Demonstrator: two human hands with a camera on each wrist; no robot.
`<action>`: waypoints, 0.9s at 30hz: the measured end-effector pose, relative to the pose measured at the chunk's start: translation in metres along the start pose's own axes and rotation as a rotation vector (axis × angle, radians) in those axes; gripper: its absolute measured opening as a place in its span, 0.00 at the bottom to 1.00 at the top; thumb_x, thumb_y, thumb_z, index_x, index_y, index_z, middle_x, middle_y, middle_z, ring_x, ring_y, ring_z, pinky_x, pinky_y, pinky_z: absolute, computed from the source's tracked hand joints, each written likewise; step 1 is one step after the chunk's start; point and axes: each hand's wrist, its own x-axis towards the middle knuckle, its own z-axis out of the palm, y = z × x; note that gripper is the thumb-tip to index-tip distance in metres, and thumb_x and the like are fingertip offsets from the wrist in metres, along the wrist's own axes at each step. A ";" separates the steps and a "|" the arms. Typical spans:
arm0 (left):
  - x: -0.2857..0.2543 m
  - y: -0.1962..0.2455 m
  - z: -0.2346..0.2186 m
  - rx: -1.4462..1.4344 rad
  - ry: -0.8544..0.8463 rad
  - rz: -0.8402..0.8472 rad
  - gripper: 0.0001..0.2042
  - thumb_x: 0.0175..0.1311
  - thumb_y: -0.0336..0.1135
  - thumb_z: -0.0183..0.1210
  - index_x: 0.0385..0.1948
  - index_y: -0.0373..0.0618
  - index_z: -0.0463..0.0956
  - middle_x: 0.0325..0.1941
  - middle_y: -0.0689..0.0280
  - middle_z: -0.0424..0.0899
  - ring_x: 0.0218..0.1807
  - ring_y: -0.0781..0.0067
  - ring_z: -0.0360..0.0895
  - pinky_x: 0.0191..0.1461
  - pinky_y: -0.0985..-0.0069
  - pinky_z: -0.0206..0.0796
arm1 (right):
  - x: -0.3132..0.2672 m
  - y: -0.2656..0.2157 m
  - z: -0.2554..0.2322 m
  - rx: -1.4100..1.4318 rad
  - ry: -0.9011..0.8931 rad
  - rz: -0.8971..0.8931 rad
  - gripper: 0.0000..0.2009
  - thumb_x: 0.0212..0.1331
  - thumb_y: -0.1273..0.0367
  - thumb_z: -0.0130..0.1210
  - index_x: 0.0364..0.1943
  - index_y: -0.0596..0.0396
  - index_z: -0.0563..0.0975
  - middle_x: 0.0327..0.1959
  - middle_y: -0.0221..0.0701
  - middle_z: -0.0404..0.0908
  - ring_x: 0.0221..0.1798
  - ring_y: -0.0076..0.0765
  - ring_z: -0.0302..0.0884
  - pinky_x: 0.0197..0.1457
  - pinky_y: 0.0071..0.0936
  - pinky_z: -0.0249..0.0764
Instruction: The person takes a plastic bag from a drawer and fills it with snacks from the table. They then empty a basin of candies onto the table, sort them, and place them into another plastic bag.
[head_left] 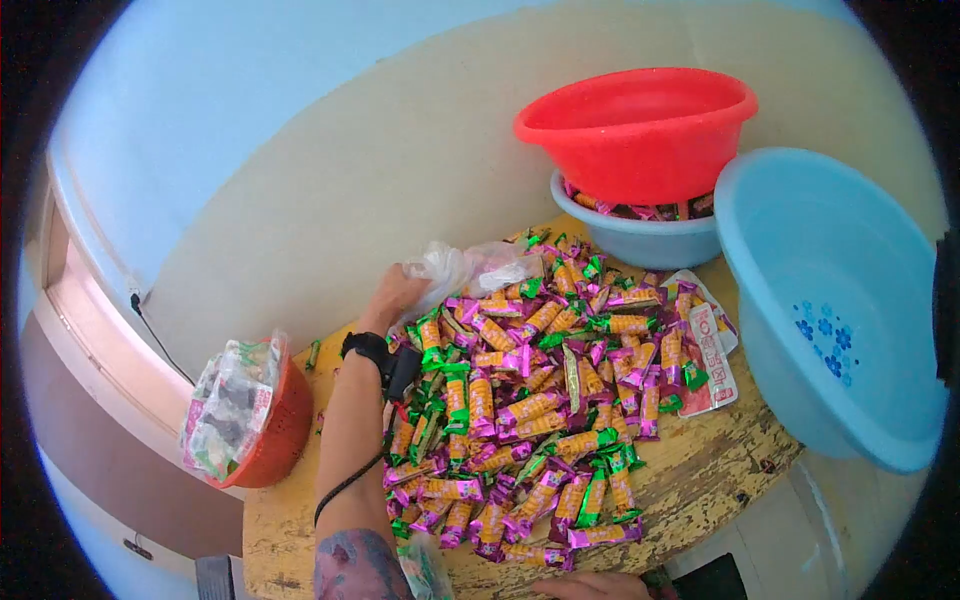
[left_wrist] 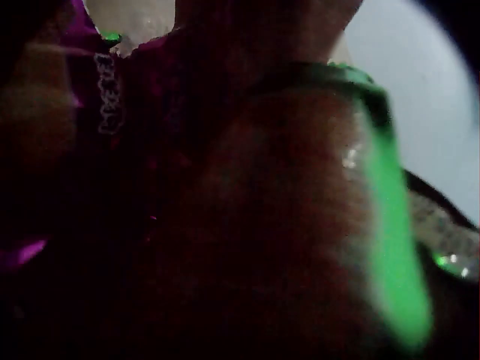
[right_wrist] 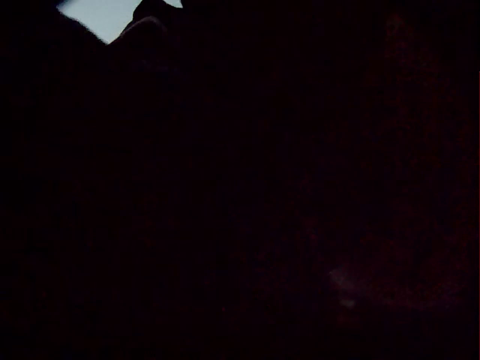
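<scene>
Wrapped snack sticks point(head_left: 530, 405) in purple, green and orange lie heaped on the worn yellow table point(head_left: 700, 480). My left hand point(head_left: 397, 292) reaches to the back left of the heap, at a crumpled clear plastic bag point(head_left: 450, 272); its fingers are largely hidden by the bag. In the left wrist view a dark, blurred purple wrapper point(left_wrist: 112, 97) and a green strip point(left_wrist: 394, 240) show close up. My right hand point(head_left: 595, 586) is at the table's front edge, only partly in view, its fingers not clear. The right wrist view is almost black.
An orange-red basket point(head_left: 285, 430) with plastic bags stands at the left. At the back right a red basin point(head_left: 640, 150) sits on a light blue basin point(head_left: 650, 242) holding sticks. A larger blue basin point(head_left: 840, 300) leans at the right, near a printed bag point(head_left: 712, 365).
</scene>
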 end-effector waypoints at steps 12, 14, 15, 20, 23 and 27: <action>-0.041 0.002 -0.134 -0.983 0.478 0.194 0.13 0.61 0.27 0.62 0.47 0.35 0.82 0.41 0.64 0.86 0.39 0.72 0.81 0.40 0.69 0.73 | 0.000 -0.003 0.006 -0.030 0.052 -0.015 0.14 0.54 0.77 0.66 0.47 0.60 0.85 0.54 0.40 0.84 0.52 0.50 0.82 0.50 0.44 0.81; -0.063 0.014 -0.146 -0.852 0.486 0.150 0.15 0.61 0.28 0.62 0.49 0.35 0.81 0.43 0.64 0.86 0.41 0.71 0.81 0.42 0.69 0.74 | 0.004 -0.007 0.001 -0.024 0.080 -0.038 0.15 0.54 0.77 0.65 0.47 0.60 0.85 0.54 0.40 0.84 0.52 0.50 0.82 0.51 0.44 0.81; -0.067 0.016 -0.150 -0.791 0.488 0.129 0.15 0.61 0.28 0.62 0.50 0.35 0.81 0.44 0.63 0.86 0.43 0.71 0.82 0.43 0.69 0.75 | 0.006 -0.008 -0.001 -0.026 0.094 -0.049 0.15 0.54 0.77 0.65 0.48 0.60 0.85 0.54 0.40 0.84 0.53 0.50 0.82 0.51 0.43 0.81; -0.044 0.012 -0.125 -0.423 0.339 -0.023 0.32 0.58 0.30 0.66 0.69 0.43 0.70 0.50 0.55 0.86 0.50 0.61 0.83 0.52 0.66 0.77 | 0.001 -0.005 0.000 -0.008 0.062 -0.028 0.15 0.55 0.76 0.66 0.48 0.60 0.85 0.54 0.40 0.84 0.53 0.49 0.82 0.52 0.42 0.80; -0.027 0.027 -0.092 -0.261 0.195 -0.048 0.43 0.56 0.36 0.70 0.76 0.47 0.61 0.60 0.47 0.82 0.59 0.55 0.81 0.60 0.62 0.75 | 0.008 -0.005 -0.008 0.028 0.014 -0.005 0.14 0.57 0.75 0.66 0.49 0.59 0.85 0.54 0.40 0.84 0.53 0.48 0.82 0.51 0.42 0.81; -0.002 0.043 -0.044 -0.091 0.083 0.024 0.52 0.55 0.50 0.75 0.80 0.45 0.53 0.68 0.42 0.77 0.68 0.50 0.78 0.67 0.59 0.72 | 0.013 -0.001 -0.012 0.084 -0.047 0.039 0.12 0.60 0.73 0.65 0.48 0.58 0.84 0.54 0.39 0.84 0.50 0.47 0.81 0.49 0.41 0.80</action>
